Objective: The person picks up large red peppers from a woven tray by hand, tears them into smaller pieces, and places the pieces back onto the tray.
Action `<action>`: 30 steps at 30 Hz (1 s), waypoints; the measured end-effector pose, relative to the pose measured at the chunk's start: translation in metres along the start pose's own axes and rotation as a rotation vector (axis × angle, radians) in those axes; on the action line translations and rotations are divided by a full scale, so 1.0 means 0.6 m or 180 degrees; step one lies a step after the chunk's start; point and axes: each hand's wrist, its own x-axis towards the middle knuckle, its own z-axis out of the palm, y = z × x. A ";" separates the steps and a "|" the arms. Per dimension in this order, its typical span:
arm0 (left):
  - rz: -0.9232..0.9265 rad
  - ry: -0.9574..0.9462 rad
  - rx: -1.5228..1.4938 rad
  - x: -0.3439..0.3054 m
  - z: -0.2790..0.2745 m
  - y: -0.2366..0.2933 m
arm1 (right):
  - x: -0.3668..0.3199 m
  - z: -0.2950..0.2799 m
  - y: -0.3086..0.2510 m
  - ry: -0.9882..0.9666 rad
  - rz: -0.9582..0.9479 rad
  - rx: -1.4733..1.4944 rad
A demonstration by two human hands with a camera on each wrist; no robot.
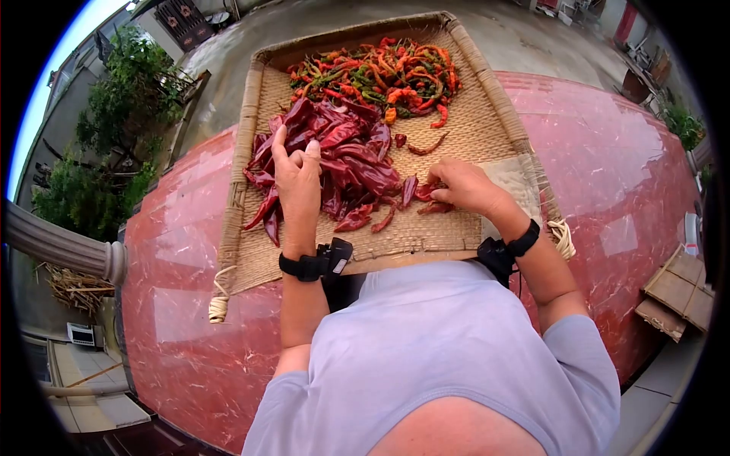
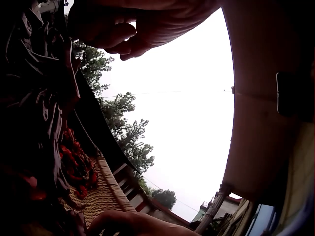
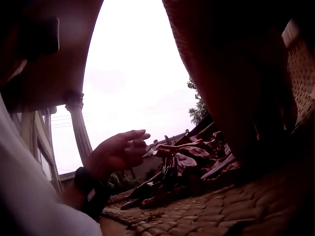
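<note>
A heap of large, dark red dried chilies lies on the left of a woven tray. My left hand hovers over the heap's left side, index finger and thumb extended; the right wrist view shows the same hand with its other fingers bent and nothing evident in them. At the heap's right edge, my right hand points down to the weave, thumb and fingers around a dark red chili. A loose chili lies just left of those fingers. In the right wrist view the right fingertips are in deep shadow.
Smaller, wrinkled orange, red and green chilies are piled at the tray's far end. One thin brownish chili lies apart between the piles. A pale cloth patch covers the tray's right side. Red stone flooring surrounds the tray.
</note>
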 end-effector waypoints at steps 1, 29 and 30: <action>0.0011 -0.0083 0.0034 -0.004 0.005 0.002 | 0.001 -0.002 -0.003 -0.0046 0.0052 0.0125; -0.0222 -0.1178 0.0413 -0.030 0.074 -0.011 | -0.046 -0.019 -0.005 -0.0350 -0.0159 0.0044; -0.0210 -0.1208 0.0422 -0.029 0.073 -0.014 | -0.045 -0.018 -0.005 -0.0340 -0.0158 0.0036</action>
